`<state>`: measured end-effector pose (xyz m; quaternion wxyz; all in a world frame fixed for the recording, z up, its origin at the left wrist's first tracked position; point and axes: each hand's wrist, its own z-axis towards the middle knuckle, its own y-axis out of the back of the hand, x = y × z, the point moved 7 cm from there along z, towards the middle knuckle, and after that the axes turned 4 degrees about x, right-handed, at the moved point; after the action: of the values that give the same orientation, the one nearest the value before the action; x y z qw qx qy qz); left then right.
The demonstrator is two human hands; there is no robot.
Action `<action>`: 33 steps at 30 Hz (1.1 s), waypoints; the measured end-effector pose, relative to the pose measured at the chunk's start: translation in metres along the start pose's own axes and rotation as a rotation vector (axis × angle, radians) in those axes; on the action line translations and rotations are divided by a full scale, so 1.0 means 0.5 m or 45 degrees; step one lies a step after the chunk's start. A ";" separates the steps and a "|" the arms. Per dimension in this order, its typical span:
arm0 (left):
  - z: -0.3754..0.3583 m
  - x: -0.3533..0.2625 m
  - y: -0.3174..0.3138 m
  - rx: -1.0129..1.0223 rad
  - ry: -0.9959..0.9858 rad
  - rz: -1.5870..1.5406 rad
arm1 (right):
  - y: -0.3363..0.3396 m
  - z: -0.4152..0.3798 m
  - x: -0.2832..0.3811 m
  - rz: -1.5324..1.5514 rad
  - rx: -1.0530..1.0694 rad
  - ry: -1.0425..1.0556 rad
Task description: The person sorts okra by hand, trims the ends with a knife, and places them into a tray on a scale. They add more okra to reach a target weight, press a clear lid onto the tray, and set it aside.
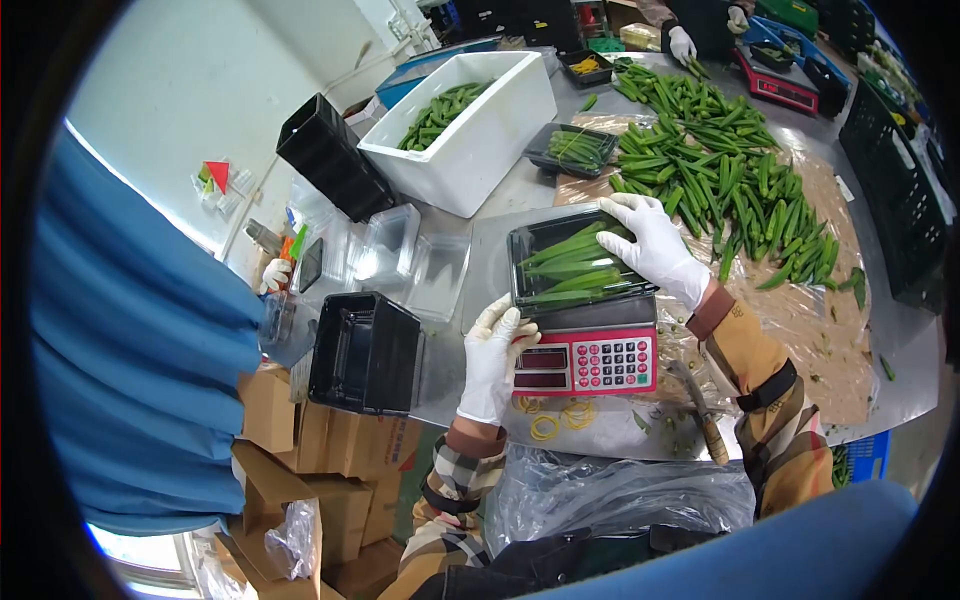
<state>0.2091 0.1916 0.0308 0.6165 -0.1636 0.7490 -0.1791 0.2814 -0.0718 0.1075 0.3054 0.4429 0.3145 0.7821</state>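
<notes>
A black plastic tray (pixel 585 265) holds several green okra pods (pixel 570 268) lying side by side. It sits over the plate of a red electronic scale (pixel 590 362). My right hand (pixel 650 245), in a white glove, grips the tray's far right side, its thumb over the pods. At the near left corner of the tray, my left hand (pixel 490 360), also gloved, has its fingers curled against the rim beside the scale's display. The undersides of both hands' fingers are partly hidden.
Loose okra (pixel 740 180) is heaped to the right. A white foam box (pixel 460 130), a filled okra tray (pixel 572 150) and stacked black trays (pixel 365 352) stand around. Rubber bands (pixel 545 427) and a knife (pixel 700 410) lie near the front edge. Another person's gloved hand (pixel 682 46) is at the back.
</notes>
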 end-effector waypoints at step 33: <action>0.233 -0.044 0.003 0.192 0.235 0.276 | -0.017 0.033 -0.012 0.303 0.046 -0.010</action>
<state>0.3274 0.1955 0.0287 0.5714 -0.0177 0.8002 -0.1815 0.3003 -0.0672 0.1047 0.2037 0.4856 0.2724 0.8053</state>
